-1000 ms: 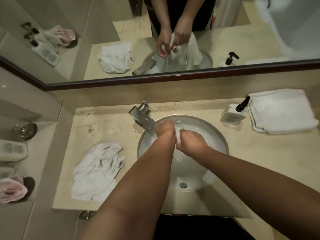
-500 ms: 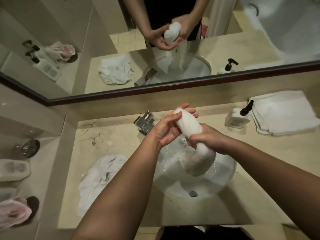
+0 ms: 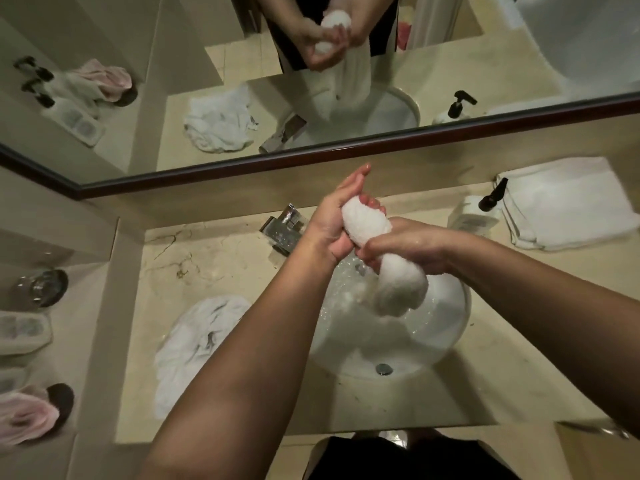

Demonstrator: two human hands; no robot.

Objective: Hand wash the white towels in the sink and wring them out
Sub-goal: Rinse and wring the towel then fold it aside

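Observation:
A wet white towel [image 3: 367,223], bunched into a thick roll, hangs above the round white sink [image 3: 446,344]. My left hand [image 3: 332,216] cups its upper end, the index finger stretched out and the other fingertips curled round the top. My right hand [image 3: 401,247] grips the roll around its middle. The lower end of the towel bulges below that hand over the basin. A crumpled white towel [image 3: 194,344] lies on the counter left of the sink. Folded white towels [image 3: 568,202] are stacked at the back right.
A chrome tap [image 3: 282,228] stands behind the sink at its left. A soap pump bottle [image 3: 478,216] sits beside the folded stack. A mirror [image 3: 207,81] runs along the back wall. The left ledge holds a glass [image 3: 40,287], toiletry bottles and a pink cloth [image 3: 24,417].
Both hands lifted the towel out of the basin and bunched it into a roll. Since half a second ago the grip has barely changed.

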